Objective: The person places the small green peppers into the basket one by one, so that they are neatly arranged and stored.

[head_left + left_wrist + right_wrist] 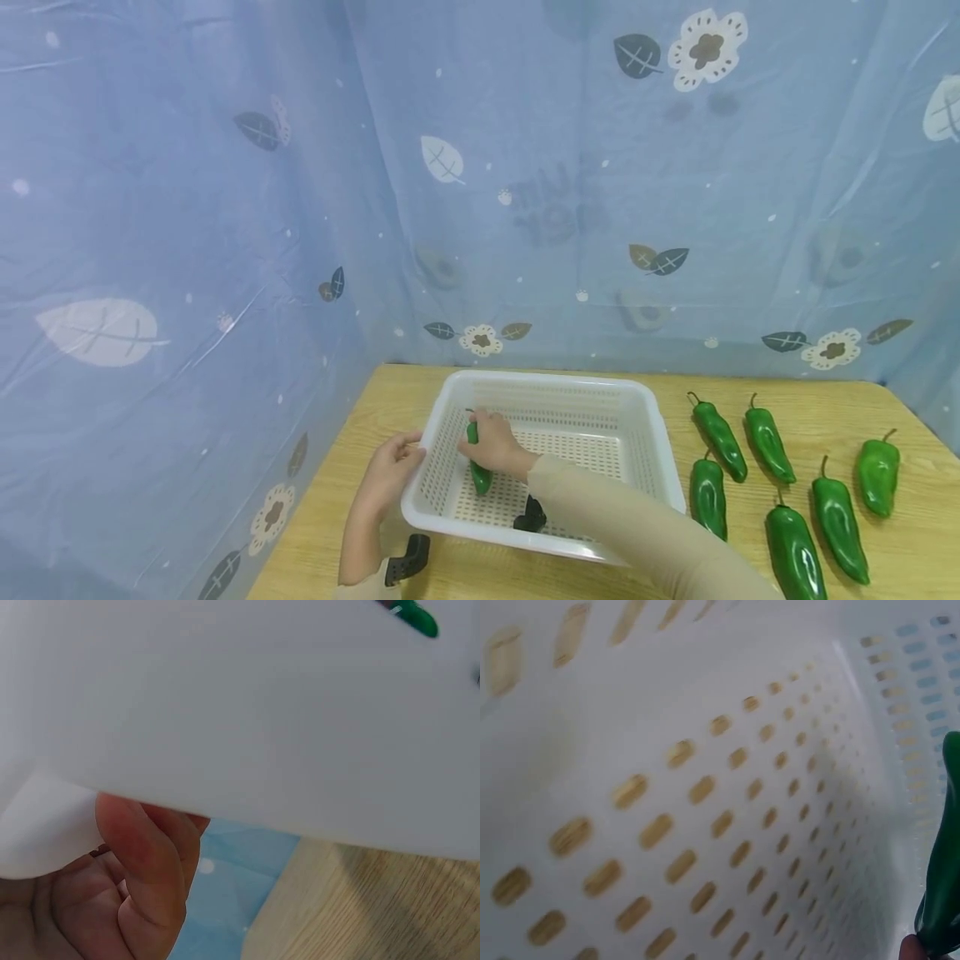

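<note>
My right hand is down inside a white plastic basket, toward its left end. It grips a long green pepper around the middle, and the pepper's tip points toward the basket's near side. In the right wrist view, the pepper shows at the right edge, above the slotted basket floor, with a fingertip at its lower end. My left hand holds the basket's left rim from outside. Up close in the left wrist view, its fingers curl at the edge of the white rim.
Several green peppers lie on the wooden table to the right of the basket. Blue patterned curtains enclose the table behind and on the left. Black wrist devices show near both wrists.
</note>
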`<state>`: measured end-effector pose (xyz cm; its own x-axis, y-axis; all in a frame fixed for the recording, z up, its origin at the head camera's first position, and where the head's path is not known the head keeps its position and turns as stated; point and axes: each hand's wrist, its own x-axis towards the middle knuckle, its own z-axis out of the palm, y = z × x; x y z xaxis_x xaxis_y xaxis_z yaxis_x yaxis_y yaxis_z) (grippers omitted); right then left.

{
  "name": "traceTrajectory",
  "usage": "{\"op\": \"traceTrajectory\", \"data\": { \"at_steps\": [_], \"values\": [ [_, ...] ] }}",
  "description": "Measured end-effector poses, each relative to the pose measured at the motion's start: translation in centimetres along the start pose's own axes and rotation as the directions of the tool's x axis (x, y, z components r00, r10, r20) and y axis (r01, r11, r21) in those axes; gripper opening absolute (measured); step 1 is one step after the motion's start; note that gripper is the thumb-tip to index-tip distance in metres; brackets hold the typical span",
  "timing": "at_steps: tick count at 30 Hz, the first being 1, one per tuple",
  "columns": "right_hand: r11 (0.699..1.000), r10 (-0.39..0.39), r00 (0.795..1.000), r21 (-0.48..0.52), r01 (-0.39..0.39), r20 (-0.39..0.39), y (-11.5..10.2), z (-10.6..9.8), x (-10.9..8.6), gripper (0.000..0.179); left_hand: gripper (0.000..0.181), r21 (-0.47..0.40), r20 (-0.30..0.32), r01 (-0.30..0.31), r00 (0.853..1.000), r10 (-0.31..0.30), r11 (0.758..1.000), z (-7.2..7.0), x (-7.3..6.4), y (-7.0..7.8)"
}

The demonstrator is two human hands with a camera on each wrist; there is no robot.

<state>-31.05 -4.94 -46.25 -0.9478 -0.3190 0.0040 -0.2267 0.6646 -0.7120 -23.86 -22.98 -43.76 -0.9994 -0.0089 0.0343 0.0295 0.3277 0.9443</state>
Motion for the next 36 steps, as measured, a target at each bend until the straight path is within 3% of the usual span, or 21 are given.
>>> {"op": "traceTrajectory", "data": {
  "at_steps": [21,27,30,33,36],
  "values": [
    [1.0,0.008,0.999,-0.004,-0.008,0.049,0.4,1.1,-0.2,0.066,0.038,-0.005,-0.004,0.02,1.0,-0.02,1.0,0.0,-0.2,0.3],
    [1.0,-0.004,0.998,-0.004,0.005,0.07,0.6,1.2,0.0,0.064,0.037,0.013,-0.003,0.02,1.0,-0.02,1.0,0.0,-0.9,1.9],
    [1.0,-0.004,0.996,-0.006,0.004,0.085,0.7,1.3,0.1,0.064,0.037,0.01,-0.002,0.016,1.0,-0.016,1.0,-0.1,-0.7,1.5],
    [1.0,0.003,0.996,-0.007,-0.003,0.093,0.6,1.2,0.1,0.065,0.038,0.003,-0.001,0.008,1.0,-0.008,1.0,-0.1,0.0,0.2],
    [1.0,0.008,0.996,0.003,-0.008,0.091,0.6,1.0,0.1,0.066,0.039,-0.003,-0.001,-0.003,1.0,0.003,1.0,-0.2,0.0,0.1]
  ]
}}
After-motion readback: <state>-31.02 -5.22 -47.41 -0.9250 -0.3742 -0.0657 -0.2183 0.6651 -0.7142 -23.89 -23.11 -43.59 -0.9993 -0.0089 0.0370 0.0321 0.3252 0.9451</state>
